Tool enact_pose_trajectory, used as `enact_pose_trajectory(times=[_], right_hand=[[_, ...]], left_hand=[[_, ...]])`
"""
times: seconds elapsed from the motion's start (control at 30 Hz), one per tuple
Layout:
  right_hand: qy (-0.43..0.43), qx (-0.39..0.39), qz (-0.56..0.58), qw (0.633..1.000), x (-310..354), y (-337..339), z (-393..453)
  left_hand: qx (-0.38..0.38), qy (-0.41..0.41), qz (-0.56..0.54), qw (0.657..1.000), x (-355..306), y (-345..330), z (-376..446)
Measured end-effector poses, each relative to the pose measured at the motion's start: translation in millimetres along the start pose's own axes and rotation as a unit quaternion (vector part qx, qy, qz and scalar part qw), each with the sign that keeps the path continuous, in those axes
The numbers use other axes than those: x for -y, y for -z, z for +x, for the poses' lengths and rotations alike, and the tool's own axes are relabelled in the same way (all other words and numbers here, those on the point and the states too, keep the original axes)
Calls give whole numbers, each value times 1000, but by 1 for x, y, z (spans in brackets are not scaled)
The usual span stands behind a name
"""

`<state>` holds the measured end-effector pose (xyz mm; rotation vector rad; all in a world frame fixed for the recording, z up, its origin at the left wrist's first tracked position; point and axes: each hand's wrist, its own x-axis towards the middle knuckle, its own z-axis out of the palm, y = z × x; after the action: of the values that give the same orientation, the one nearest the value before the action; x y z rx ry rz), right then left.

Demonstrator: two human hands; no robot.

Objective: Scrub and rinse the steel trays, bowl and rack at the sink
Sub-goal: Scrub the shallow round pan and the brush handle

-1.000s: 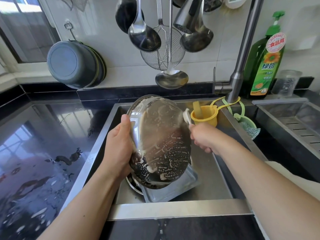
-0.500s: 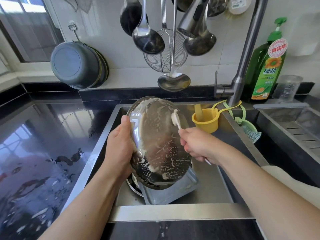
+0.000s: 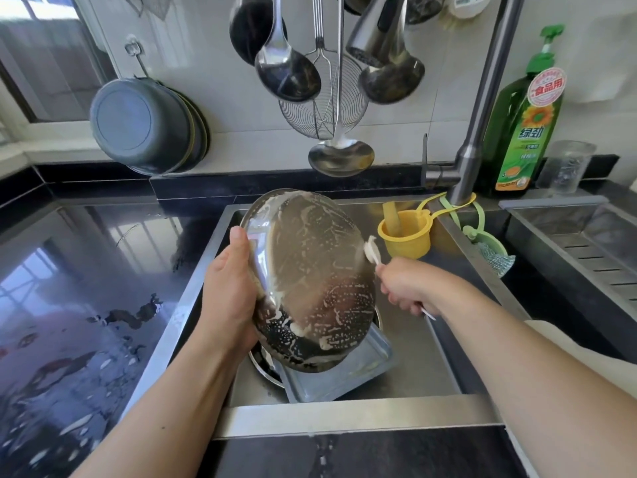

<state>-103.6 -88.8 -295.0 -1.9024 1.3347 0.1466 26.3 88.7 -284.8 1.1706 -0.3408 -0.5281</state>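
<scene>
Fingers of the left hand [image 3: 229, 298] curl round the rim of the soapy steel bowl [image 3: 310, 277], tilting it above the tray [image 3: 348, 374] in the sink [image 3: 344, 414] so the right hand [image 3: 406, 288], gripping a brush [image 3: 371, 249], can scrub its edge.

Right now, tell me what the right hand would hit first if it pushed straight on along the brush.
The right hand points its brush up-left at the bowl. The bristles look already at the bowl's right edge, so the bowl comes first, though depth is hard to judge.
</scene>
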Motion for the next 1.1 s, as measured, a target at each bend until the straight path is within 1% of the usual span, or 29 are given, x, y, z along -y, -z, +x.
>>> enact_pose_trajectory(times=[0.13, 0.2, 0.27, 0.37, 0.4, 0.5, 0.57, 0.6, 0.67, 0.77, 0.83, 0.9, 0.93, 0.97, 1.03, 1.1], right_hand=[[52, 1, 12, 999, 7, -10, -7], [36, -12, -27, 999, 2, -4, -5], [4, -15, -32, 999, -3, 1, -6], [66, 15, -12, 998, 2, -5, -17], [74, 21, -8, 997, 4, -6, -18], [69, -12, -39, 997, 0, 1, -15], [86, -4, -23, 996, -1, 2, -18], [96, 14, -23, 995, 0, -1, -21], [84, 40, -29, 995, 5, -6, -22], [31, -11, -91, 995, 3, -1, -10], [21, -2, -73, 997, 2, 2, -10], [20, 59, -81, 995, 3, 0, -16], [21, 59, -92, 994, 4, -1, -15], [12, 36, -96, 995, 3, -1, -13], [-7, 16, -81, 997, -1, -2, -10], [-15, 33, -61, 997, 0, -5, -11]], left_hand=[[-33, 22, -36, 999, -5, 0, 7], [-49, 27, -44, 997, -5, -1, 6], [-51, 27, -39, 998, -5, 0, 4], [-48, 33, -52, 997, -8, -1, 2], [-47, 36, -56, 997, -10, -1, 3], [-46, 35, -59, 997, -11, -3, 0], [-58, 39, -73, 995, -10, -1, 1], [-64, 46, -80, 994, -11, 0, 2], [-57, 58, -99, 992, -14, 2, 4], [-72, 61, -120, 988, -16, 3, 1], [-74, 60, -123, 988, -15, 4, 0], [-85, 55, -121, 987, -17, 4, 1], [-89, 54, -121, 987, -18, 4, 0], [-87, 57, -124, 987, -17, 4, -1], [-83, 58, -127, 987, -17, 1, -3], [-95, 58, -128, 986, -18, 2, -3]])
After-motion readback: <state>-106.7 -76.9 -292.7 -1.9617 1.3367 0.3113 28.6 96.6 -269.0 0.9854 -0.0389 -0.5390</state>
